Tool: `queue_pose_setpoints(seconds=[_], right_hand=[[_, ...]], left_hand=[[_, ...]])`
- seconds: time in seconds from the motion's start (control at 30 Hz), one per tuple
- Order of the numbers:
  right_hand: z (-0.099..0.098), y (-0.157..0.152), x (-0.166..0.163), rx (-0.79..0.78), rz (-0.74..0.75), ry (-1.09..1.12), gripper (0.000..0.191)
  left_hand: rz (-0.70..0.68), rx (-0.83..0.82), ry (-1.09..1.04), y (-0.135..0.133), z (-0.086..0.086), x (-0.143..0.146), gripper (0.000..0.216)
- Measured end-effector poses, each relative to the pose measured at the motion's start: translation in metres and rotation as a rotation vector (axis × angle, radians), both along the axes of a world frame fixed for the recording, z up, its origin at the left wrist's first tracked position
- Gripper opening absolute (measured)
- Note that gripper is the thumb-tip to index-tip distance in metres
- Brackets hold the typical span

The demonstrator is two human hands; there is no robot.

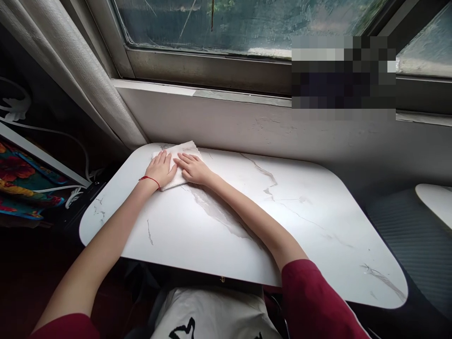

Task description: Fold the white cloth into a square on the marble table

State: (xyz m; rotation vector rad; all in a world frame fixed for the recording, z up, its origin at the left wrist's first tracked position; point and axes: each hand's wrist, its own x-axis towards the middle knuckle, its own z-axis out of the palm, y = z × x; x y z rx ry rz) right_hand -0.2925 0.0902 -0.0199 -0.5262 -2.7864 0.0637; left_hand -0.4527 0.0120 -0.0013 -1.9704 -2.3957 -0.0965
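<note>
A folded white cloth (189,149) lies flat near the far left corner of the white marble-patterned table (226,245). My left hand (161,168), with a red string around its wrist, rests on the cloth's left part, palm down and fingers stretched out. Just right of it, my right hand (192,168) also lies flat on the cloth, its fingers pointing left. Both hands press from above rather than grip. The cloth under the palms is hidden.
Behind the table run a pale wall (219,120) and a window frame (212,68). A light curtain (84,70) hangs at the left, above white cables (74,195) and a colourful fabric (28,183). Another white tabletop edge (436,200) shows at the right.
</note>
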Motion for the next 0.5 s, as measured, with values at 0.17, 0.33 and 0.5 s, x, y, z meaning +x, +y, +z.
queue_pose_setpoints(seconds=[0.17, 0.33, 0.5], right_hand=[[0.011, -0.032, 0.007, 0.039, 0.026, -0.051, 0.053], [0.019, -0.087, 0.026, 0.119, -0.005, -0.125, 0.052], [0.007, -0.141, 0.047, 0.253, 0.054, -0.067, 0.052]], left_hand=[[-0.015, -0.079, 0.047, -0.022, 0.012, 0.007, 0.063], [-0.080, 0.007, 0.094, -0.070, 0.004, 0.028, 0.061], [-0.150, 0.159, 0.095, -0.133, -0.010, 0.046, 0.064]])
